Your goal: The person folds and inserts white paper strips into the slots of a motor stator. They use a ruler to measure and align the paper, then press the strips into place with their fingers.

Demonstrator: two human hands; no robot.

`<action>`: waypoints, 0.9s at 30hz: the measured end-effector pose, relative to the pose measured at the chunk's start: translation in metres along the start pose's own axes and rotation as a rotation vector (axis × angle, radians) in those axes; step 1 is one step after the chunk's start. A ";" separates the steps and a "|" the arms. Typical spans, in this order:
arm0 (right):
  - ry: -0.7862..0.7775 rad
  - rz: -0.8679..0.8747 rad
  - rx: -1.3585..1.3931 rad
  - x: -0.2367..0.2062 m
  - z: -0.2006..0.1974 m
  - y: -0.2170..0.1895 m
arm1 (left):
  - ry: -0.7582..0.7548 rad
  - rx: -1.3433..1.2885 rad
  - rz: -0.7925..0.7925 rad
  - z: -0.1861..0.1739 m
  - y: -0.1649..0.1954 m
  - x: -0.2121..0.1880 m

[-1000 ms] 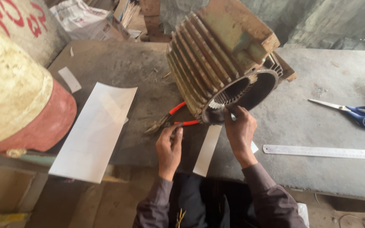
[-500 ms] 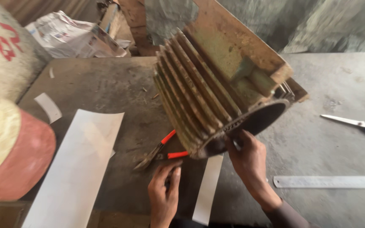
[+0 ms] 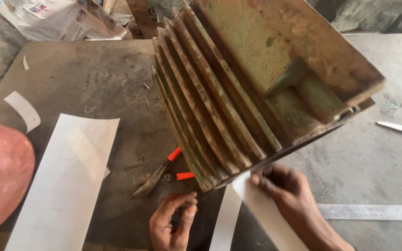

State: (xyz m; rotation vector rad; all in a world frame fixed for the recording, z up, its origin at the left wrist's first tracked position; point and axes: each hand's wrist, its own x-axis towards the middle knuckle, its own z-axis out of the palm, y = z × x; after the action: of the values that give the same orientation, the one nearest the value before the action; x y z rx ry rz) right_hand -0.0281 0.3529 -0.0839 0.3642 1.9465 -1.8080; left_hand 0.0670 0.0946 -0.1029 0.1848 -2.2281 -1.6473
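Big rusty finned motor housing sits tilted on the grey workbench, open end facing near-right, so its mouth is reachable from the near edge. Right hand is right at that lower rim, fingers pinched on a white paper strip, top corner of the strip touching the rim; looks held there to go into the opening, inside not visible. Left hand is near-centre, loosely curled, holding nothing, just beside the strip. Orange-handled pliers lie on the bench just left of the housing, within reach of the left hand. Large white sheet flat at left. Steel ruler near right. Reddish cylinder far left edge.
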 end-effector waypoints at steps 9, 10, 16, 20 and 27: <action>-0.343 -0.131 0.151 -0.066 -0.003 0.061 | -0.606 -0.406 -0.035 0.021 0.067 -0.025; -0.359 -0.147 0.152 -0.073 -0.006 0.058 | -0.650 -0.435 -0.011 0.018 0.074 -0.029; -0.502 -0.205 0.174 -0.144 -0.024 0.045 | -0.639 -0.316 0.090 0.001 0.114 -0.078; -0.558 -0.358 -0.147 -0.180 -0.036 0.046 | -0.471 -0.344 0.062 0.016 0.129 -0.109; -0.129 -0.351 0.139 -0.183 -0.042 0.059 | -0.164 -0.205 0.159 0.005 0.147 -0.072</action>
State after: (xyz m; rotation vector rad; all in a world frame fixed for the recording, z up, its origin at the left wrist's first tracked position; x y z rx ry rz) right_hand 0.1514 0.4212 -0.0428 -0.0571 1.8892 -2.1327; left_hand 0.1475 0.1670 0.0194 -0.1823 -2.1065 -1.8434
